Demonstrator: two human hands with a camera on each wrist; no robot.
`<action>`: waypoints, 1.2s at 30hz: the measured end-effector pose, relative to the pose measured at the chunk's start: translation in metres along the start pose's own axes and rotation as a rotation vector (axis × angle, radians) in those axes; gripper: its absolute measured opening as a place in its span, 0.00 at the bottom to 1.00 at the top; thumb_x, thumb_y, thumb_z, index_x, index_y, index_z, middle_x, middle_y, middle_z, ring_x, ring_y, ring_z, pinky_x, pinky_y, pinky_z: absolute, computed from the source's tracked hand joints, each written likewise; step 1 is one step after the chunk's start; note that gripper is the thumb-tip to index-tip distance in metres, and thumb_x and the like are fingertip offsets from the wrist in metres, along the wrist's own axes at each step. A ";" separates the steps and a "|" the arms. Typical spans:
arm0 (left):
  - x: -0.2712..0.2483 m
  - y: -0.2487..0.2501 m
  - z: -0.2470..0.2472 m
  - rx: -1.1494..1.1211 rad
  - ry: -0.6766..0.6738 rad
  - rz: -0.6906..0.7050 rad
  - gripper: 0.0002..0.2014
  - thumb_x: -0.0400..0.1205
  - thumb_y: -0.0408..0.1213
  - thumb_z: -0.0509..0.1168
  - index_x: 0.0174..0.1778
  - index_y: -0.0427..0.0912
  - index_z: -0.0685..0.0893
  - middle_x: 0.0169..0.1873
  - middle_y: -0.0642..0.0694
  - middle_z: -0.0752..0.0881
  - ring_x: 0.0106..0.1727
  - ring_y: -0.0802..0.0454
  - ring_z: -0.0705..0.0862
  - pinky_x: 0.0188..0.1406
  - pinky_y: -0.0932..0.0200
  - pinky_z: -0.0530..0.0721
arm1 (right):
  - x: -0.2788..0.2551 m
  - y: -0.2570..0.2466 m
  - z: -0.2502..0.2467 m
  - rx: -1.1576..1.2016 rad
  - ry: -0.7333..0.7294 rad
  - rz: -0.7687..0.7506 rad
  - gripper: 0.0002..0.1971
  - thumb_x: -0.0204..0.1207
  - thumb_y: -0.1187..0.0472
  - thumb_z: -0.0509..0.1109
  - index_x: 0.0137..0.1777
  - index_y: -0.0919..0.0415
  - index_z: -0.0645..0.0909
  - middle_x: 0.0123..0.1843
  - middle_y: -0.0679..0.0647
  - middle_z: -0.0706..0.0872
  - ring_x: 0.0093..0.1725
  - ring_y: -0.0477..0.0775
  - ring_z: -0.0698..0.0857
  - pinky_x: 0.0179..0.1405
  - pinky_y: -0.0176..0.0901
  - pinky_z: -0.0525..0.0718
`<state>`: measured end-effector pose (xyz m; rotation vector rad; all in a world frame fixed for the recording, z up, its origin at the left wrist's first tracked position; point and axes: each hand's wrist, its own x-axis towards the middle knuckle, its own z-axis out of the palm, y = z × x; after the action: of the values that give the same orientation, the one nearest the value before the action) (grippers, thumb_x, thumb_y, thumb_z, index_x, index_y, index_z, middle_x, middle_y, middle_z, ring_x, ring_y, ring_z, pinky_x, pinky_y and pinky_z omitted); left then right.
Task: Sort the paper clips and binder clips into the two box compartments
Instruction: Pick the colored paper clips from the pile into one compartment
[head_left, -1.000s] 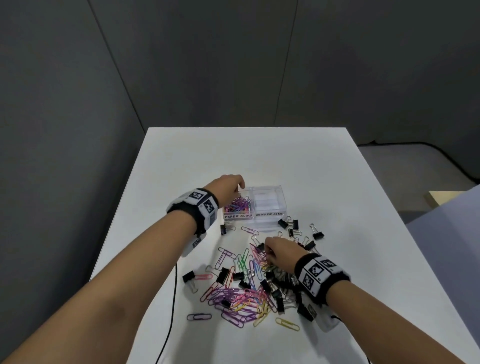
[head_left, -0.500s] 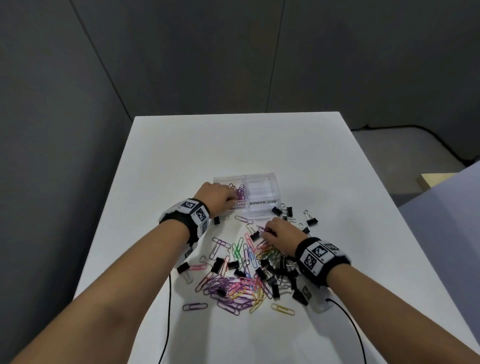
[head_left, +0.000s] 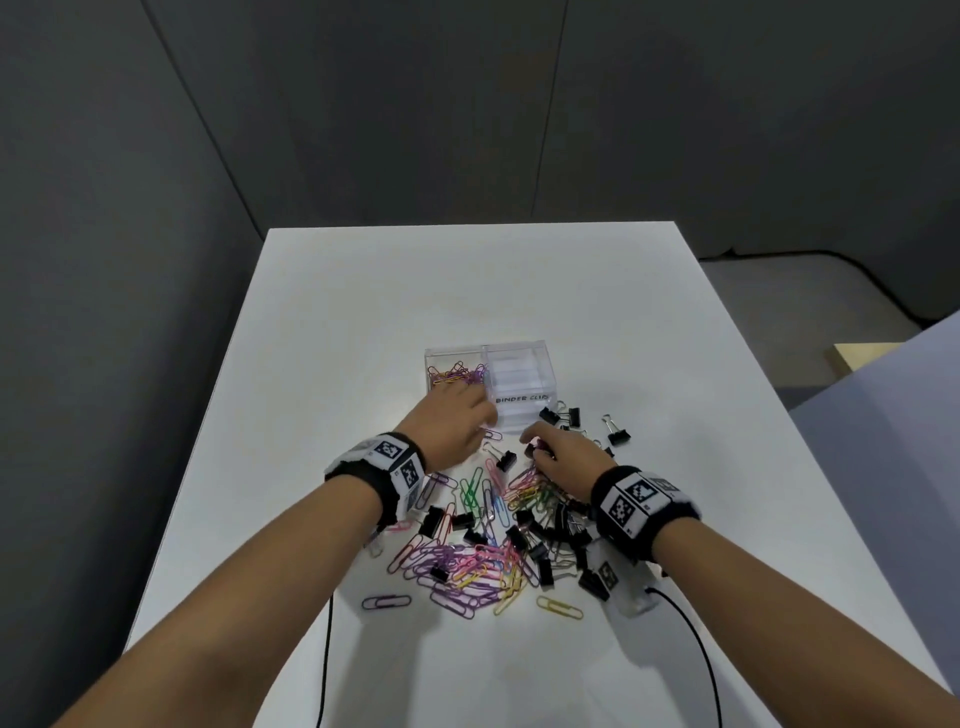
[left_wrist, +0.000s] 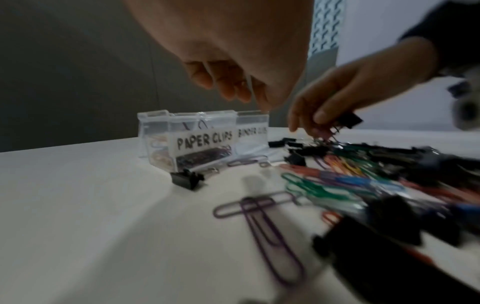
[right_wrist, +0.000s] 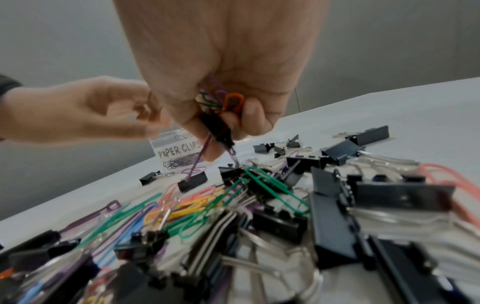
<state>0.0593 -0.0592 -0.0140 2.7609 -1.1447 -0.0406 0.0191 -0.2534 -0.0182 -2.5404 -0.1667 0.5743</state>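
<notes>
Black binder clip (right_wrist: 217, 125) and coloured paper clips (right_wrist: 221, 98) bunch in my right hand (head_left: 563, 452); I should separate them before dropping, left hand (head_left: 452, 421) loose, empty.

Head view high above the table (head_left: 675, 364); wrist views low, close (both facing the box (left_wrist: 202, 142)).

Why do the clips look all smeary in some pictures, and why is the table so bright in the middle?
Left wrist view: motion blur smears the near purple paper clips, though the box label reads clearly. Right wrist view: the close binder clips are soft and stretched by the wide lens. Head view: a bright patch on the table, dim walls.
</notes>
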 end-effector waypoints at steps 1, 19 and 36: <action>-0.004 0.005 0.004 -0.006 -0.045 0.051 0.11 0.81 0.37 0.59 0.53 0.40 0.84 0.51 0.41 0.85 0.52 0.42 0.83 0.53 0.48 0.83 | 0.000 0.001 -0.001 -0.001 0.007 -0.005 0.11 0.82 0.61 0.58 0.60 0.60 0.77 0.50 0.58 0.86 0.40 0.52 0.79 0.38 0.40 0.75; 0.003 0.034 0.040 -0.183 -0.303 -0.206 0.22 0.79 0.34 0.63 0.70 0.44 0.73 0.66 0.43 0.76 0.67 0.43 0.74 0.63 0.49 0.78 | 0.001 0.032 0.001 0.241 0.066 0.149 0.10 0.73 0.72 0.65 0.38 0.56 0.76 0.38 0.52 0.80 0.36 0.49 0.79 0.30 0.29 0.74; -0.001 0.022 0.036 -0.266 -0.363 -0.294 0.16 0.82 0.32 0.58 0.67 0.44 0.76 0.67 0.43 0.75 0.67 0.45 0.76 0.67 0.51 0.77 | -0.001 0.033 -0.010 0.604 0.059 0.153 0.12 0.78 0.79 0.56 0.44 0.63 0.77 0.38 0.53 0.82 0.19 0.33 0.82 0.19 0.24 0.77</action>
<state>0.0406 -0.0786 -0.0467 2.7143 -0.7187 -0.6981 0.0230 -0.2867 -0.0277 -1.9854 0.1996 0.5110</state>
